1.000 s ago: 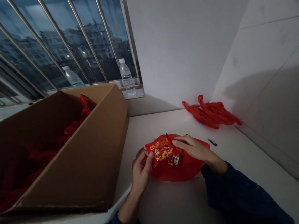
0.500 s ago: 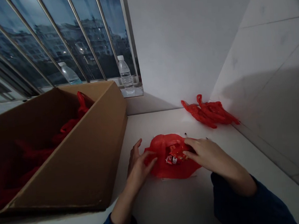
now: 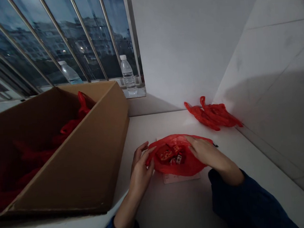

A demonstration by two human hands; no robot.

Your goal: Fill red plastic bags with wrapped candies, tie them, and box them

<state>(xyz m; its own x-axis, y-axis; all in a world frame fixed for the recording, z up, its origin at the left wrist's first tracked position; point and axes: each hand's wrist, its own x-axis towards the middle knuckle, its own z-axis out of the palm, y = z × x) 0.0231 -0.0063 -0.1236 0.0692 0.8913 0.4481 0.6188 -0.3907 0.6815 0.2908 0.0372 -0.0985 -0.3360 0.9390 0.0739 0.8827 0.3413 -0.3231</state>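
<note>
A thin red plastic bag [image 3: 190, 167] lies on the white tabletop with its mouth spread open toward me. Inside it I see a red packet with gold patterning [image 3: 166, 153] and a few small wrapped sweets [image 3: 179, 159]. My left hand [image 3: 141, 167] pinches the bag's left rim between thumb and fingers. From the right, my right hand [image 3: 205, 152] reaches into the mouth, fingers stretched out along the inner side, with nothing visible in them. Under the bag's near edge, a flat pale piece [image 3: 182, 178] sticks out, partly covered.
A big cardboard box [image 3: 92, 159] with several red bags [image 3: 71, 126] inside stands at my left. More red bags [image 3: 214, 114] lie in a heap by the wall at the back right. Two plastic bottles, one upright [image 3: 128, 75] and one tilted [image 3: 71, 73], are by the barred window.
The bag's mouth is stretched wider. The gold-patterned packet has shifted left inside the bag, apart from my right hand. My left hand has closed on the rim, and more of the pale piece shows.
</note>
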